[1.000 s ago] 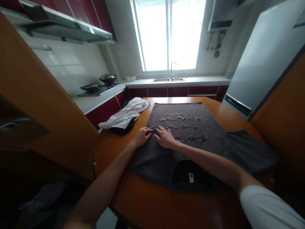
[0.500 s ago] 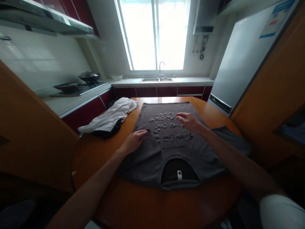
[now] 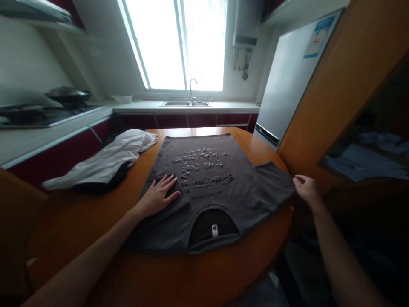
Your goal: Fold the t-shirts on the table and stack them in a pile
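Note:
A dark grey T-shirt (image 3: pixel 204 179) with raised lettering lies spread on the round wooden table (image 3: pixel 204 273), its neck opening towards me. The sleeve on the left is folded inward over the body. My left hand (image 3: pixel 158 196) rests flat on that folded sleeve, fingers spread. At the far right, my right hand (image 3: pixel 306 188) pinches the end of the other sleeve, which sticks out to the table's edge.
White and black clothes (image 3: pixel 111 162) lie in a heap on the table's left. Beyond are a counter with a sink (image 3: pixel 185 103), a stove with pans (image 3: pixel 68 96), and a refrigerator (image 3: pixel 287 81) at the right.
My right hand has left the folded left sleeve, crossed over the shirt and taken hold of the right sleeve's end. My left hand has flattened onto the folded sleeve. The view has turned right.

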A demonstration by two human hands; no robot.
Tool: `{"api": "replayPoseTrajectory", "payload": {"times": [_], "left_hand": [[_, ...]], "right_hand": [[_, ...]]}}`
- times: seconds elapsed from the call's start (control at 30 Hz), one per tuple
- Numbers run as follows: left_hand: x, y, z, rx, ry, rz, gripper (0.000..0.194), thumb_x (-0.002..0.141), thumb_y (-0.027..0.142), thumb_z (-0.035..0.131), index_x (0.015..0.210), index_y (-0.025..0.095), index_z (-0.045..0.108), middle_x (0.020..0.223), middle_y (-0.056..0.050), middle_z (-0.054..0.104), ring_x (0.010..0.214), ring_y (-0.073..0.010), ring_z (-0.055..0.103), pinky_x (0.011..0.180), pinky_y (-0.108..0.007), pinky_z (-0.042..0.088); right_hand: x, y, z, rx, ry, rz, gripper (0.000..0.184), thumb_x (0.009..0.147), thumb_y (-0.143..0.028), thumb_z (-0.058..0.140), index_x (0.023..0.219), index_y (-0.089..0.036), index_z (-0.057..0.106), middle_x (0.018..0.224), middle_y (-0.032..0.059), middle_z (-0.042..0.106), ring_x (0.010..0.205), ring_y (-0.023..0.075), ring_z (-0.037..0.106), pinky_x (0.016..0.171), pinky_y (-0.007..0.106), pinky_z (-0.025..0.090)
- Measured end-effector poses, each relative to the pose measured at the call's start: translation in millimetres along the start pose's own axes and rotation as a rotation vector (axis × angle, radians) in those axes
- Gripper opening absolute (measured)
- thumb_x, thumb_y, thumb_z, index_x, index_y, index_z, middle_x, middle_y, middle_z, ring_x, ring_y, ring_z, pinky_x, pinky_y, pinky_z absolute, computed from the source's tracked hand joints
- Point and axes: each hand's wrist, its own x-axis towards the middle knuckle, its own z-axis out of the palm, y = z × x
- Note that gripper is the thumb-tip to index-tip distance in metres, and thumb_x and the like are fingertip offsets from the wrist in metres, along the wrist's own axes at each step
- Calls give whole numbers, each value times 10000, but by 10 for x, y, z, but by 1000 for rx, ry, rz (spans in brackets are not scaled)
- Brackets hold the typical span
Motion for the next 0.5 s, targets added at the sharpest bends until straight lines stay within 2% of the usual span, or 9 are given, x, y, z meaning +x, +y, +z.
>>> {"api": "replayPoseTrajectory", "payload": {"times": [0.17,0.27,0.37,0.5], "left_hand": [[45,-117,70,51,-23,-10,708,978,611,327,1573,227,348,1650,-70,251,1529,-328,204,1197,-626,187],[63,-160,87,77,-15,-5,691,976,593,338,1570,240,359,1646,-61,259,1522,-328,227,1195,-610,215],[74,-172,85,91,-6,-1,681,971,579,348,1566,250,368,1638,-54,280,1515,-324,247,1192,-592,243],[90,-193,95,88,-8,-11,703,958,599,339,1563,242,380,1635,-57,290,1508,-343,265,1183,-607,255]], "right_hand": [[-6,207,34,-26,10,132,271,683,-357,679,811,-129,751,909,235,757,970,373,723,925,492,537],[44,230,87,36,34,166,231,643,-368,710,742,-160,724,814,202,754,920,366,730,870,476,561],[95,219,129,131,63,179,259,616,-340,720,794,-151,716,799,173,750,845,327,736,798,431,586],[127,147,155,238,114,191,426,581,-283,715,965,-98,693,834,155,739,787,290,726,731,409,598]]}}
